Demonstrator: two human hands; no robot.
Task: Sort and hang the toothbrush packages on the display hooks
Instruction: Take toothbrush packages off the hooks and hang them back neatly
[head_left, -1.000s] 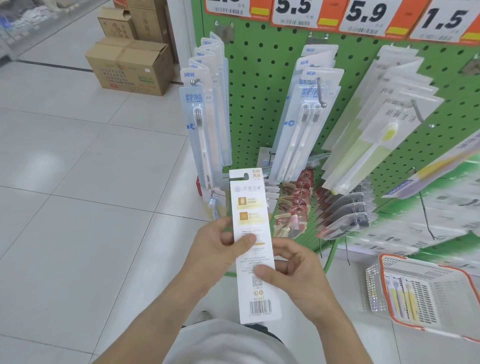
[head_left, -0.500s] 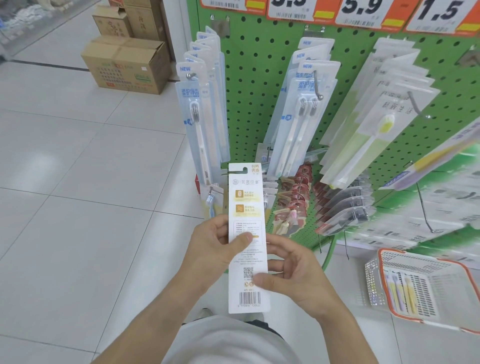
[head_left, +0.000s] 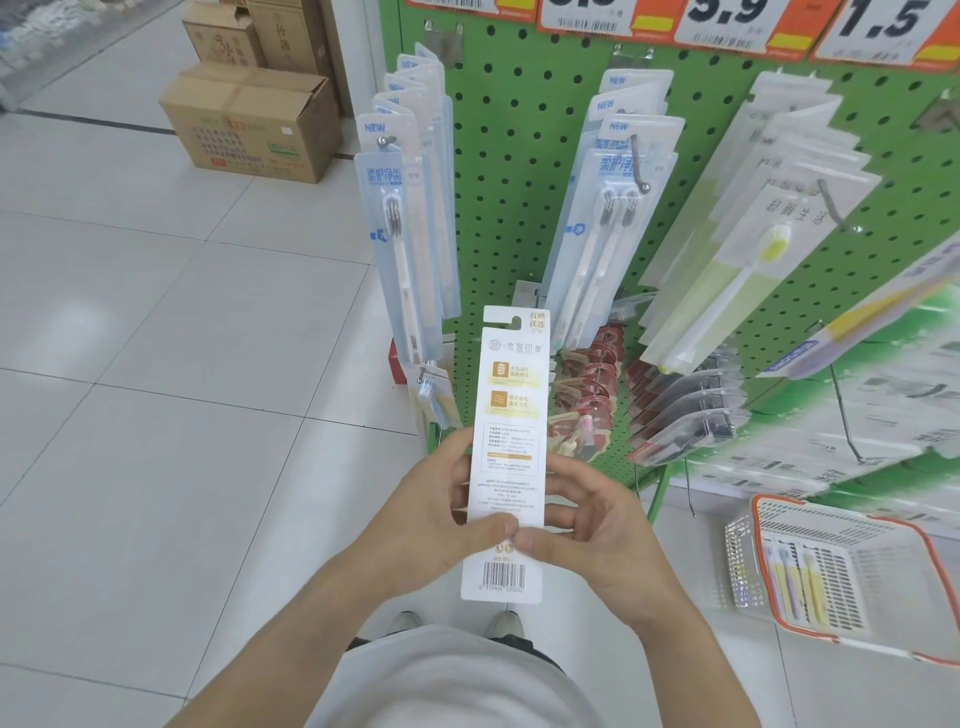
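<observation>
A long white toothbrush package stands upright in front of me, its printed back with a barcode facing me. My left hand grips its left edge, thumb across the lower print. My right hand pinches its right side, thumb meeting the left thumb. The green pegboard behind carries hooks full of packages: a blue row at the left, a second blue row in the middle and clear-and-green ones at the right.
A white wire basket with an orange rim sits on the floor at the right with a few yellow toothbrush packages inside. Cardboard boxes stand on the tiled floor at the back left. Red and dark packages hang on lower hooks.
The package has tilted from a slight lean to nearly upright and shifted a little right. Both thumbs have come together lower on the card.
</observation>
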